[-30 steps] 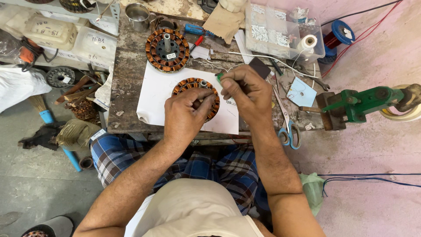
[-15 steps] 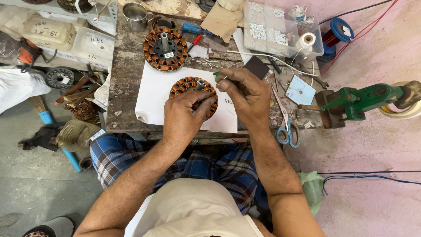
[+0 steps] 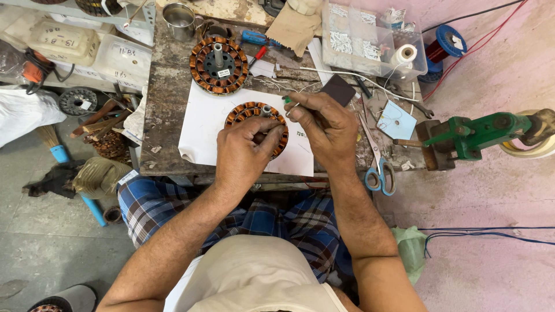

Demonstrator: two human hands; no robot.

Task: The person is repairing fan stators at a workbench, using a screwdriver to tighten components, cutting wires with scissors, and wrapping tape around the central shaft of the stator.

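Little has changed over the last second: left hand (image 3: 245, 153) still clamps the wound stator (image 3: 254, 118) on the white paper sheet (image 3: 199, 130), near the front edge of the surface (image 3: 165, 104). Right hand (image 3: 324, 124) has crept slightly in over the stator's right rim, fingers pinched on a thin green-tipped tool (image 3: 287, 100). Judging by that, winding work is still on the same slot. Second stator (image 3: 219, 65) sits behind, apart. Scissors (image 3: 378, 167) lie to the right.

A stator (image 3: 250, 115) lies on paper (image 3: 199, 130) on the bench (image 3: 162, 104) (another stator (image 3: 219, 65) behind it), scissors (image 3: 378, 170) to the right.
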